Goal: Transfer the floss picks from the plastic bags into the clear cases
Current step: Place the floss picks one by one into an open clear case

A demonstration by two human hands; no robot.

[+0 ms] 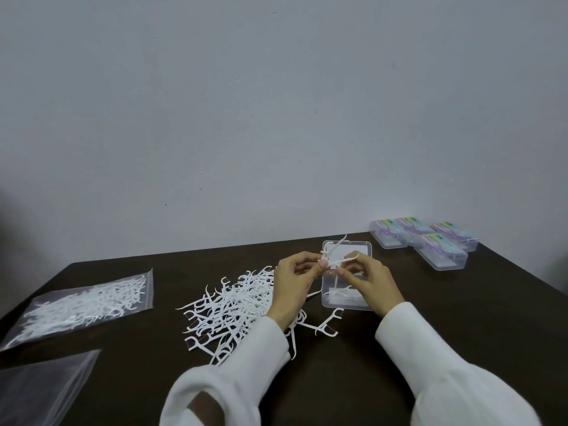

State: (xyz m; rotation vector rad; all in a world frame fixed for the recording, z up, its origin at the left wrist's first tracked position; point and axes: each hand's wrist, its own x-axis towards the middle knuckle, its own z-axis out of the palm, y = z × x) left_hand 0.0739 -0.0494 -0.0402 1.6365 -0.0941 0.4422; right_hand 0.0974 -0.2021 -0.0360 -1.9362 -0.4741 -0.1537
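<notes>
Holding: left hand [293, 273] and right hand [367, 276] fingers pinch floss picks [335, 261], frame centre
Below: open clear case [344, 299]
Left: loose pile [233, 305], full bag [83, 305] on bench [430, 333]

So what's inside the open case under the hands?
The open case holds a few floss picks at its near end. Both hands, left and right, cover its middle, so the count is unclear.

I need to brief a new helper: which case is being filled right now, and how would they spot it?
On the dark table, look just beyond the two hands. The open case lies there alone, with a few picks inside, unlike the four closed cases with colourful labels grouped at the far right corner.
</notes>
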